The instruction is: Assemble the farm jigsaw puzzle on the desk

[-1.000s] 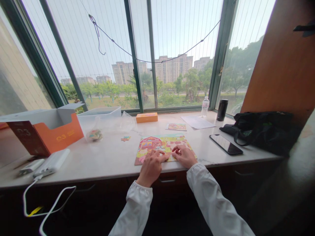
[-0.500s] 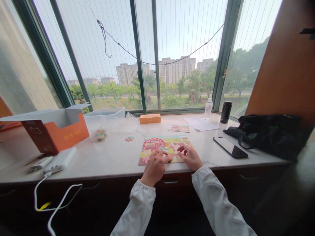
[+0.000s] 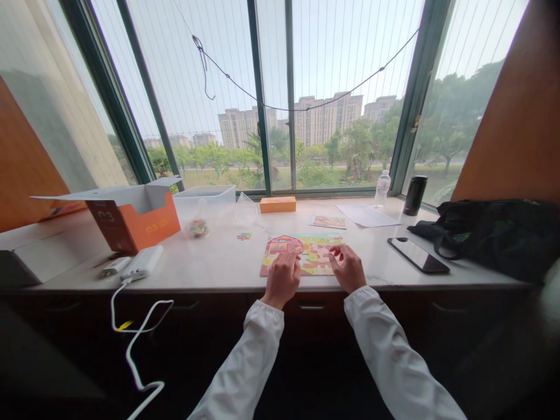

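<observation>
Shift since the earlier frame: the left hand (image 3: pixel 283 277) has drawn its fingers up toward the printed barn (image 3: pixel 283 240) on the puzzle (image 3: pixel 315 268); the right hand (image 3: pixel 350 269) has edged toward the puzzle's right side, widening the gap between them.
Puzzle: flat on the table (image 3: pixel 219 262), near the front edge, partly under the hands.
Left hand: fingers extended over the puzzle's left half; whether they grip a piece, I cannot tell.
Right hand: fingers curled at the puzzle's right side; I cannot tell if they hold anything.
Loose pieces (image 3: pixel 244 236): left of the puzzle, apart from it.
Picture card (image 3: pixel 329 222): just beyond the puzzle.
Phone (image 3: pixel 417 255): right of the puzzle, screen up.
</observation>
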A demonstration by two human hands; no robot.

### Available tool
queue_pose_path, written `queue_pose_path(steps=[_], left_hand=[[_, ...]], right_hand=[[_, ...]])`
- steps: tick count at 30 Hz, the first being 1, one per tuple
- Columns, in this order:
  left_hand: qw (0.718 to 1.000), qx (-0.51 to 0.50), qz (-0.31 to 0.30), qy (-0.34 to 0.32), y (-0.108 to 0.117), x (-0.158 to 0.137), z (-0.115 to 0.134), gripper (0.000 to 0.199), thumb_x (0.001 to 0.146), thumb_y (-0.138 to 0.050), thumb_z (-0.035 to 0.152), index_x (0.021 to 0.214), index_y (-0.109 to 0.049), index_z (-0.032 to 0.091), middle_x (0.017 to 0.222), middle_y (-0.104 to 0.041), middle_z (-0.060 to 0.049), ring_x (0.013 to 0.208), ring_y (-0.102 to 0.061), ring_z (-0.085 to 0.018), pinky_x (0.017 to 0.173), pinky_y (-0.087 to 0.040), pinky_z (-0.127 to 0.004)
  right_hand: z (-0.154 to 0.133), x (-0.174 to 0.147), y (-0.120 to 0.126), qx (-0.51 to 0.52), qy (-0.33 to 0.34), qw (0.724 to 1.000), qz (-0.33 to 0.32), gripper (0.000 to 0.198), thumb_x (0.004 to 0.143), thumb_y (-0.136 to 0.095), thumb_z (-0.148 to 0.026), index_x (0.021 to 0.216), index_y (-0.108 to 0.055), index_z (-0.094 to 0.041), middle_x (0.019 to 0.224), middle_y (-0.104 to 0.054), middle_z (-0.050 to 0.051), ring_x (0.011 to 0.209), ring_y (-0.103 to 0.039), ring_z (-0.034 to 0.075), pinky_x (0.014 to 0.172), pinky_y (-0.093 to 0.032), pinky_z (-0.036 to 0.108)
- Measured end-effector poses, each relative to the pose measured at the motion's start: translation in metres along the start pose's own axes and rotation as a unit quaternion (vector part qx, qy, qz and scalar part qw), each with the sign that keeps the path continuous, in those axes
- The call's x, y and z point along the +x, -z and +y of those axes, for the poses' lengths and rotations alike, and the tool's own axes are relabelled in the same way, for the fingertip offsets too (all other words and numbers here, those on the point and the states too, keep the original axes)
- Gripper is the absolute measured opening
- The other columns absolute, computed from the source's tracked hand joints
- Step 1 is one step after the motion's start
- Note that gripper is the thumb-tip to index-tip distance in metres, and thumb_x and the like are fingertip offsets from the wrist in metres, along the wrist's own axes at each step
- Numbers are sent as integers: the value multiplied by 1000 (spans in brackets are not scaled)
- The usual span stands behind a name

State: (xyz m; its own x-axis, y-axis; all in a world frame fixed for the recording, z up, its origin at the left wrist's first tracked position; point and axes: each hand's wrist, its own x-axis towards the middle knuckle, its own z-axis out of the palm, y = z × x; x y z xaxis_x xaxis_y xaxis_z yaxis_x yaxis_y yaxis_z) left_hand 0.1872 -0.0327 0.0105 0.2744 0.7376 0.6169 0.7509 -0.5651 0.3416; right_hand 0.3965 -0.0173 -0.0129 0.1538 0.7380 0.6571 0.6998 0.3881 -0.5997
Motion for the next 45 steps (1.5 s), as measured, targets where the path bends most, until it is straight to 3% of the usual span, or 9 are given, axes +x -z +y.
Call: queue_pose_path(steps=[5,11,15,19,22,26,35,40,45], left_hand=[[997,56,45,38,27,-9,-19,31,96,-41,22,118,-63,23,102,-68,-5,101,-59,-20,92,-46,-33],[980,157,51,110,65,-10,-88,31,96,-41,23,117,-63,22,109,-68,-7,101,-59,-22,89,-46,-33],[965,205,16,165,88,6,-133,39,94,-35,12,121,-63,21,112,-69,-8,101,-59,-23,86,-47,-34],[952,214,-35,215,102,34,-167,48,89,-34,3,126,-60,18,117,-68,-10,106,-59,-25,85,-47,-36],[947,212,-75,231,103,57,-188,49,87,-37,2,128,-59,17,118,-68,-13,109,-59,-25,88,-46,-36],[952,225,-78,195,89,74,-214,49,91,-35,5,132,-57,18,120,-67,-13,113,-57,-24,94,-44,-37],[947,237,-165,144,68,63,-243,52,93,-34,11,141,-49,21,126,-63,-14,119,-56,-24,101,-41,-38],[946,228,-173,153,69,62,-246,52,93,-33,10,140,-50,23,122,-65,-14,114,-60,-24,97,-43,-38],[955,204,-147,160,66,61,-248,46,95,-38,16,138,-52,22,121,-66,-14,115,-59,-26,97,-43,-39]], right_hand=[[-1,0,1,-11,-3,1000,-17,20,87,-52,-37,92,-63,-20,85,-64,4,70,-53,17,72,-44,31],[-37,10,-5,-49,55,994,-75,17,88,-53,-36,91,-64,-22,83,-65,3,73,-56,17,72,-41,30],[-74,34,-26,-72,101,981,-150,14,87,-54,-31,93,-64,-23,83,-68,2,75,-58,16,71,-38,29],[-100,66,-66,-97,133,962,-220,14,88,-55,-31,90,-67,-24,85,-70,2,78,-61,17,75,-38,30],[-110,87,-103,-112,136,949,-262,13,85,-60,-33,90,-69,-25,87,-70,2,80,-62,17,76,-39,30],[-116,107,-153,-127,112,934,-313,15,82,-66,-36,92,-70,-26,91,-72,2,90,-64,19,78,-42,30],[-109,138,-262,-91,6,918,-386,45,71,-79,-46,108,-68,-24,105,-71,2,100,-64,18,82,-46,26],[-98,150,-298,-83,-23,914,-396,44,60,-86,-43,94,-72,-21,96,-72,4,91,-67,20,75,-49,26],[-87,153,-309,-34,-7,926,-375,38,53,-90,-37,79,-69,-19,76,-70,1,73,-67,18,64,-50,26]])
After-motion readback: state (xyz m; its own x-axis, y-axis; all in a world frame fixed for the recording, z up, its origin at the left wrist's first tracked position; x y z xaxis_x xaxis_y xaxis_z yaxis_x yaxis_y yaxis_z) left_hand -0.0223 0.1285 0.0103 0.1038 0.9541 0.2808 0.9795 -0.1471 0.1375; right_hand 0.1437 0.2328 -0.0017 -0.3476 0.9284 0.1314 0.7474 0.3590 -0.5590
